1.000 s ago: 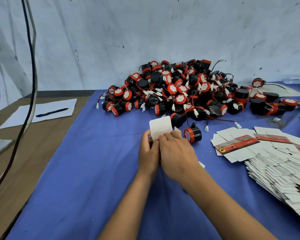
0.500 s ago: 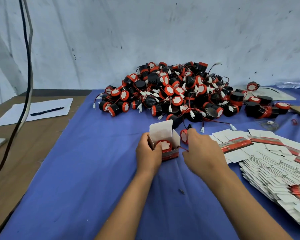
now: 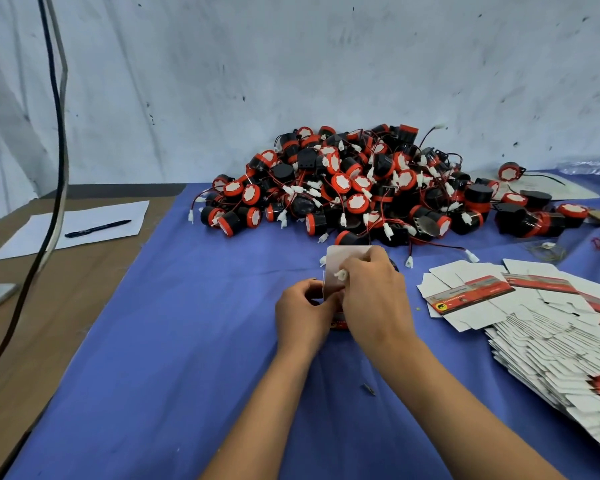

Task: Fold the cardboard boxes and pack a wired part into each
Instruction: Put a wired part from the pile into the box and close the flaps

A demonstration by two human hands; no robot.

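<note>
Left hand (image 3: 303, 311) grips the small cardboard box (image 3: 340, 271). Right hand (image 3: 374, 292) pinches a white connector (image 3: 341, 274) at its raised flap, near the parts pile (image 3: 368, 185).

Small cardboard box (image 3: 340, 271) mostly hidden behind both hands; only its raised white flap & a strip of red print show. Contents not visible. Stack of flat box blanks (image 3: 551, 344) cut off at right edge, blurred. Plastic bottle (image 3: 593, 165) cropped at right edge.

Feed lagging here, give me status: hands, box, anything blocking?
Left hand grips box. Right hand pinches white connector at its open flap. Nothing blocking.
</note>
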